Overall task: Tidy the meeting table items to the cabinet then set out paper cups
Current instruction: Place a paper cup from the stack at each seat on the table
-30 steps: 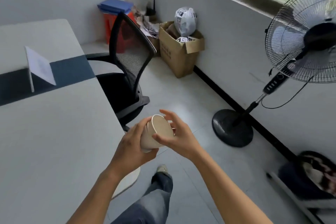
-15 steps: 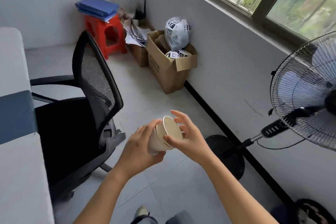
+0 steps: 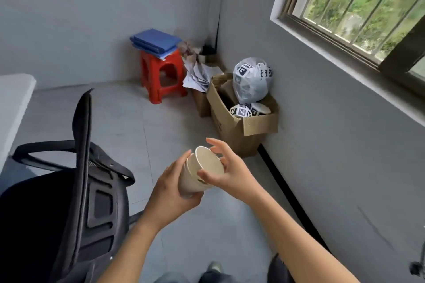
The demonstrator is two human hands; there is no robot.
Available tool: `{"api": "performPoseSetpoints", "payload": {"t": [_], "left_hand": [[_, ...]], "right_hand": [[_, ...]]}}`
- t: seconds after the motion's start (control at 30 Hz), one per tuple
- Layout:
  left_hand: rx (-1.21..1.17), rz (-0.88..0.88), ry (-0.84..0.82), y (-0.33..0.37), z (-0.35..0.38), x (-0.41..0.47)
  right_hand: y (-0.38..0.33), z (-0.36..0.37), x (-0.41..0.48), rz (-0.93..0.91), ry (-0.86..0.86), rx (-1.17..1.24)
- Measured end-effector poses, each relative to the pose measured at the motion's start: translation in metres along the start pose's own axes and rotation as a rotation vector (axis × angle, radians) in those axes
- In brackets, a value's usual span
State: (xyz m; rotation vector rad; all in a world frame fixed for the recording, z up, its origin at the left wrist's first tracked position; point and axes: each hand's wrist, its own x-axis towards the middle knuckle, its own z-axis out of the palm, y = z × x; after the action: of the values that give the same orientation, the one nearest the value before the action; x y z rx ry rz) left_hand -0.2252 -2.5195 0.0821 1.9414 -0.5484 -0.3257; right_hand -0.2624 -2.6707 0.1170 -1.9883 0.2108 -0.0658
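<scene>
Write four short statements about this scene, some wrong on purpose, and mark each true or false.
1. The left hand grips the nested paper cups. True.
2. The right hand hangs clear of the cups. False: its thumb and fingers touch the top cup's rim.
3. Blue folders lie on the red stool. True.
4. The cardboard box is empty. False: a white bag sits in it.

Paper cups (image 3: 195, 177) carried away from the table's long edge over open floor, table (image 3: 13, 103) reduced to a sliver at far left, chair (image 3: 80, 167) now lower left, red stool (image 3: 161, 76) fully in view, right hand (image 3: 232, 172) spread wider round the top rim.
</scene>
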Motion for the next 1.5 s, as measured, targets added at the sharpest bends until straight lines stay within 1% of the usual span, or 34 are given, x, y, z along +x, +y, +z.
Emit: {"api": "performPoseSetpoints", "payload": {"t": [0.13,0.33,0.43,0.53,0.6,0.7,0.83,0.93,1.03,1.17,1.27,1.4,1.5], "left_hand": [[-0.003,-0.116,0.154,-0.002,-0.004,0.05],[-0.012,-0.219,0.341,-0.038,-0.042,0.117],[-0.041,-0.257,0.431,-0.06,-0.066,0.16],[-0.073,-0.288,0.466,-0.074,-0.101,0.208],[-0.058,-0.268,0.496,-0.078,-0.126,0.239],[-0.041,-0.247,0.569,-0.08,-0.159,0.279],[-0.06,-0.253,0.718,-0.081,-0.188,0.312],[-0.105,-0.287,0.863,-0.089,-0.214,0.333],[-0.173,-0.332,1.029,-0.1,-0.244,0.355],[-0.225,-0.41,1.297,-0.121,-0.286,0.389],[-0.262,-0.465,1.466,-0.135,-0.314,0.41],[-0.285,-0.581,1.735,-0.14,-0.338,0.408],[-0.217,-0.738,1.934,-0.141,-0.336,0.392]], "right_hand": [[-0.001,-0.017,0.075,-0.07,-0.166,-0.034],[-0.004,0.011,0.191,-0.133,-0.407,-0.042],[-0.012,0.027,0.255,-0.176,-0.457,-0.074],[-0.028,0.041,0.322,-0.179,-0.482,-0.076],[-0.042,0.048,0.364,-0.196,-0.515,-0.069],[-0.064,0.058,0.424,-0.208,-0.576,0.009],[-0.094,0.073,0.499,-0.198,-0.688,0.176],[-0.123,0.096,0.553,-0.237,-0.764,0.251],[-0.149,0.134,0.603,-0.269,-0.878,0.287],[-0.172,0.199,0.658,-0.301,-1.035,0.267],[-0.186,0.247,0.693,-0.291,-1.129,0.26],[-0.205,0.307,0.724,-0.288,-1.267,0.239],[-0.214,0.355,0.716,-0.294,-1.375,0.195]]}}
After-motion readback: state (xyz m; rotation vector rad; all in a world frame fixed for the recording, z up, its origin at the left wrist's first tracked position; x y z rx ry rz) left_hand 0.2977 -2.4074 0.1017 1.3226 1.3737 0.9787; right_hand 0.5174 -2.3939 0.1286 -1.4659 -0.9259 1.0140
